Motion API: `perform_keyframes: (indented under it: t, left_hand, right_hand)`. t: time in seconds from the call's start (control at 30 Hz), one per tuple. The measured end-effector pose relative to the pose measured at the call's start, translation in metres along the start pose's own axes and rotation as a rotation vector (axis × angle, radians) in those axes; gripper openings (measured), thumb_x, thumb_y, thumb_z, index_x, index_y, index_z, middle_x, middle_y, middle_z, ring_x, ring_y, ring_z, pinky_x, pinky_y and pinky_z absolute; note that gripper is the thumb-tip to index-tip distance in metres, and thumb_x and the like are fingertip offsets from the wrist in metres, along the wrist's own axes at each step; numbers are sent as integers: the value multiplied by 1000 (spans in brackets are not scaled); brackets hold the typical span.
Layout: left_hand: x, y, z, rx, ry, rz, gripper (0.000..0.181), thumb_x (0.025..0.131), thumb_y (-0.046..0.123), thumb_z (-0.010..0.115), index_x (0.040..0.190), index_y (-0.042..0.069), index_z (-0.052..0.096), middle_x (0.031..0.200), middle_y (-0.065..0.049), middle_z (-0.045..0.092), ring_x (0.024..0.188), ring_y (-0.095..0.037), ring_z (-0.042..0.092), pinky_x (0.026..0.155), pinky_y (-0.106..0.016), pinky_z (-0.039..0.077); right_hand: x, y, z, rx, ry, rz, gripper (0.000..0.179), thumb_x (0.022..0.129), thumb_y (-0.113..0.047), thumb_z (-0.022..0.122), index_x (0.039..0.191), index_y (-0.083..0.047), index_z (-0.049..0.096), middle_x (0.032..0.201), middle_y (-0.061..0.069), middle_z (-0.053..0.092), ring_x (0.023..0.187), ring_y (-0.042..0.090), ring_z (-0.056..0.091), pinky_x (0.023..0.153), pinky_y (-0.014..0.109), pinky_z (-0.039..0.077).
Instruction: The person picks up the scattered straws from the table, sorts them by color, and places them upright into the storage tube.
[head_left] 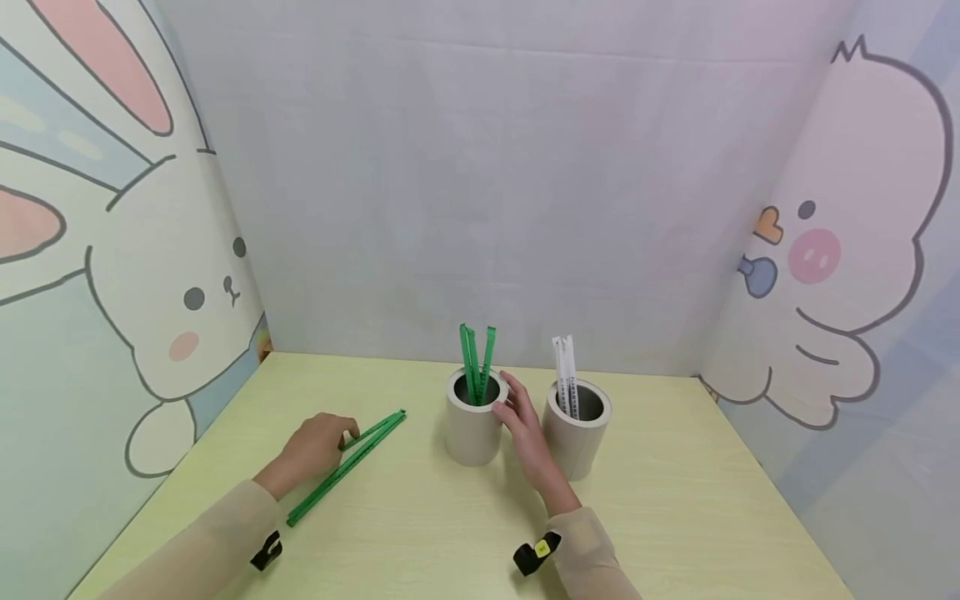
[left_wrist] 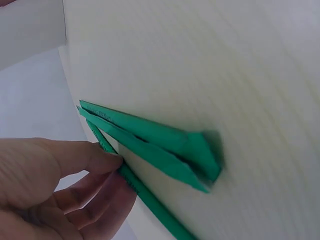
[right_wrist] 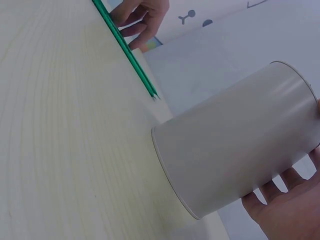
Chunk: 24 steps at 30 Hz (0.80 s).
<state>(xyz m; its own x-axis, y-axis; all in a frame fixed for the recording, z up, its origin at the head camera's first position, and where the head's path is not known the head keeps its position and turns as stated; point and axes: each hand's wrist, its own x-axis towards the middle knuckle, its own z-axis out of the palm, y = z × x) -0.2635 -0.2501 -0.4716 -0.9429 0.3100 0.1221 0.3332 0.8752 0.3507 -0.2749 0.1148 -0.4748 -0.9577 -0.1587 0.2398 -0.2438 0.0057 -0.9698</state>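
Note:
My left hand (head_left: 315, 450) pinches a thin green wrapped straw (left_wrist: 155, 206) between thumb and fingers, low over the table at the left. Right beside it lie more green wrapped straws (head_left: 341, 473), close together and slanting, their flat wrapper ends showing in the left wrist view. My right hand (head_left: 531, 442) holds the right side of a light grey cup (head_left: 472, 437), thumb and fingers around it near the rim. Several green straws (head_left: 472, 358) stand in this cup, leaning apart.
A second grey cup (head_left: 573, 446) stands just right of my right hand, with white wrapped straws (head_left: 567, 375) upright in it. Behind the table (head_left: 420, 533) hangs a pale cloth wall (head_left: 480, 208), with cartoon-printed panels on both sides.

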Motion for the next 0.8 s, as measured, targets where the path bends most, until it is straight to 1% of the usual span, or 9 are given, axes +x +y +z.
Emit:
perform_keyframes:
  t: [0.23,0.37,0.47,0.53,0.67,0.8]
  left_hand:
    - [3,-4,-3,-29,13,13,38,81,-18,65,108,6,77,85,-5,72,78,-21,66,70,-43,58]
    - [6,-4,-10,-80,47,39,35,84,-14,68,112,6,77,87,-6,72,77,-19,65,66,-39,55]
    - [6,1,-18,-134,84,48,34,87,-11,70,117,5,75,89,-9,73,76,-17,67,62,-34,53]
    - [7,5,-24,-172,108,49,34,90,-9,70,120,4,74,92,-11,74,78,-18,68,62,-32,54]
    - [11,12,-33,-221,160,47,36,92,-7,69,126,5,72,98,-9,74,86,-22,72,67,-33,59]
    - [15,24,-40,-285,192,31,38,94,-5,69,131,5,69,104,-9,74,91,-25,72,73,-36,62]
  right_hand:
    - [0,0,0,-2,4,-2,58,111,-27,52,166,-21,33,166,14,41,153,34,38,122,54,32]
    - [1,0,1,5,-3,1,58,111,-28,52,166,-22,33,166,13,40,154,34,36,123,55,30]
    - [1,0,1,3,-7,0,58,111,-28,51,166,-22,33,167,14,39,155,35,35,124,56,29]
    - [1,0,0,5,-7,0,59,111,-29,52,166,-23,33,168,13,38,155,35,35,124,56,29]
    - [1,1,0,8,-3,2,59,111,-29,52,166,-23,32,167,13,39,154,35,35,124,57,29]
    - [2,2,0,6,-4,1,58,112,-29,51,167,-22,32,167,13,39,154,35,36,123,56,30]
